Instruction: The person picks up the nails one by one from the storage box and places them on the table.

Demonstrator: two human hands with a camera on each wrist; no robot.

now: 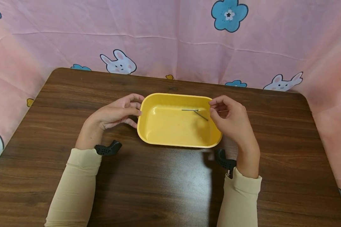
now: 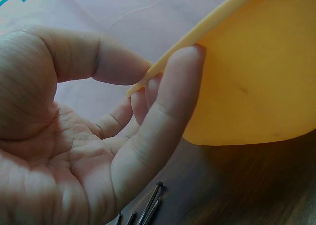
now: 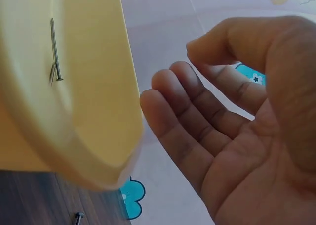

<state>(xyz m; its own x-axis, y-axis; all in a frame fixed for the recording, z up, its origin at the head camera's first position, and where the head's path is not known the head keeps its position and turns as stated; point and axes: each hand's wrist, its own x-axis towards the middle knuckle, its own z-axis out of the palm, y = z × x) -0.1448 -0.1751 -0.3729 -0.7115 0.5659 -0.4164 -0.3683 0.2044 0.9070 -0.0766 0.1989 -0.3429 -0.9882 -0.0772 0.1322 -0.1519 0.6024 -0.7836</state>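
A yellow plastic tray point(image 1: 167, 127) is held up over the wooden table, its bottom clear of the tabletop in the left wrist view. My left hand point(image 1: 116, 112) pinches its left rim, thumb on one side and fingers on the other point(image 2: 133, 131). At the tray's right end is my right hand point(image 1: 230, 118), fingers loosely curved and holding nothing; in the right wrist view its fingertips point(image 3: 150, 99) are right by the outer wall. Inside the tray lie two metal nails point(image 1: 201, 116), crossing near one end; the right wrist view shows a longer nail point(image 3: 55, 52) over another.
Several loose nails point(image 2: 149, 205) lie on the brown wooden table point(image 1: 159, 186) below the tray, mostly hidden from the head view. Another nail point(image 3: 79, 217) shows under the tray's right end. A pink patterned cloth point(image 1: 170, 41) hangs behind the table's far edge.
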